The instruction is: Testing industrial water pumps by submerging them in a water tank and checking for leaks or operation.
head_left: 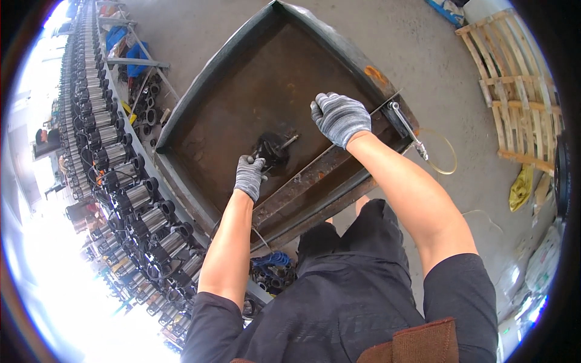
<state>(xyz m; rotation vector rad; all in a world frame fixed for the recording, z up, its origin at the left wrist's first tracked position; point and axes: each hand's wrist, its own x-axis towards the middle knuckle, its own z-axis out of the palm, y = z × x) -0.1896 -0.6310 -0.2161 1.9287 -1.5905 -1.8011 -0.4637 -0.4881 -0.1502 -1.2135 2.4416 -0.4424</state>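
My left hand, in a striped grey glove, is closed at the near side of a dark round part with a short metal shaft. The part sits low in a wide, brown-stained metal tank, and the fingers curl against its edge. My right hand, gloved alike, is raised over the right side of the tank with its fingers curled in. Anything inside that fist is hidden from view. A rusty metal bar crosses the tank below both hands.
By the tank's right corner hangs a metal fitting with a thin clear hose. Long rows of cylindrical steel motors line the left. Wooden pallets and a yellow bag are at right. Blue cord lies near the tank's lower corner.
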